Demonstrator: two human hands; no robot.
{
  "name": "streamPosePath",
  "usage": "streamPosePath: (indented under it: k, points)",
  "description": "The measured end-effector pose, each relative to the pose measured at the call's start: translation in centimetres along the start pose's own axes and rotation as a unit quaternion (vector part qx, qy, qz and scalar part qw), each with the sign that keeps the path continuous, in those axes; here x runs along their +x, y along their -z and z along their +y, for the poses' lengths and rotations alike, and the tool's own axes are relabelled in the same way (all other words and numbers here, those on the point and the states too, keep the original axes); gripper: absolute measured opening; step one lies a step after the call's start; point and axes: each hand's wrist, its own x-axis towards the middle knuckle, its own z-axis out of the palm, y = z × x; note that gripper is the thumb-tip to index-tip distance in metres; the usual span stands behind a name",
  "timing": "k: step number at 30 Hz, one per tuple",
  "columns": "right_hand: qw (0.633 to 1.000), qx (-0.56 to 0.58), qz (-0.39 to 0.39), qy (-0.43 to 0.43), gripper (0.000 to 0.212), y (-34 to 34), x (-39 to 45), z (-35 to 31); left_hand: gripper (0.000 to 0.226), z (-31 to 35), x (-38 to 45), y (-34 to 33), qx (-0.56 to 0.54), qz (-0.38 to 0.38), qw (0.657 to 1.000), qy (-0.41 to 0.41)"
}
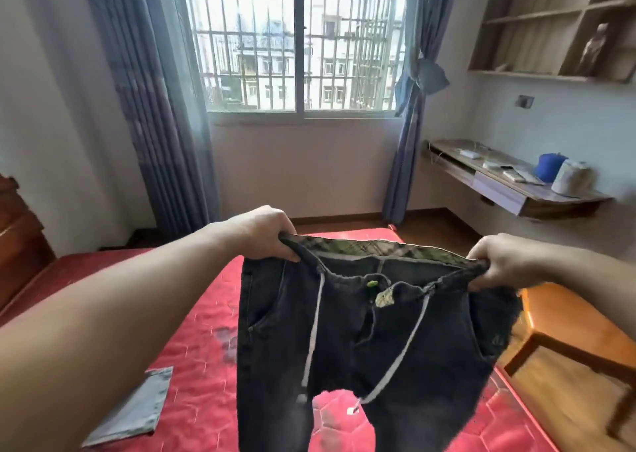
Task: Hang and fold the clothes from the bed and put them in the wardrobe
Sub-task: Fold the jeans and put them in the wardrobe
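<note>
A pair of dark jeans (364,348) hangs in the air above the red bed (192,331), held up by its waistband. My left hand (265,234) grips the left end of the waistband and my right hand (506,262) grips the right end, stretching it flat. Two grey drawstrings dangle down the front, and the waistband lining shows green. The legs drop out of view at the bottom. A folded grey garment (134,410) lies on the bed at the lower left.
A wooden stool (568,320) stands right of the bed. A wall desk (516,183) with a blue and a white object sits at the right, wooden shelves (550,21) above it. A barred window (296,38) with curtains faces me. A wooden headboard (17,238) is at the left.
</note>
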Motion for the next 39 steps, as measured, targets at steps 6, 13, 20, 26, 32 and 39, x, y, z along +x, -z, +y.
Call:
streamPosePath:
  k: [6, 13, 20, 26, 32, 39]
  points:
    - [0.990, 0.069, -0.121, -0.012, 0.008, -0.3, 8.5, 2.2, 0.019, -0.7, 5.5, -0.8, -0.010, -0.196, 0.975, 0.107]
    - [0.964, 0.057, 0.249, -0.073, 0.039, -4.3, 25.1, 0.6, 0.046, -5.5, 18.4, -9.7, 0.143, 0.139, 0.955, 0.220]
    - [0.995, -0.060, 0.041, 0.075, 0.072, -27.9, 30.6, -1.1, 0.076, -8.4, 15.1, -35.4, 0.120, -0.092, 0.974, 0.168]
    - [0.973, -0.106, -0.179, 0.095, 0.042, -51.4, 22.0, 1.1, 0.047, -6.6, 0.4, -56.0, 0.047, -0.299, 0.939, 0.165]
    - [0.978, -0.081, -0.191, 0.033, 0.070, -64.2, 10.2, 3.2, 0.046, -3.4, -10.5, -65.3, -0.014, -0.384, 0.912, 0.141]
    - [0.998, -0.027, -0.057, -0.002, 0.085, -69.7, 0.5, 3.6, 0.088, -0.1, -17.9, -69.3, 0.028, -0.244, 0.963, 0.110]
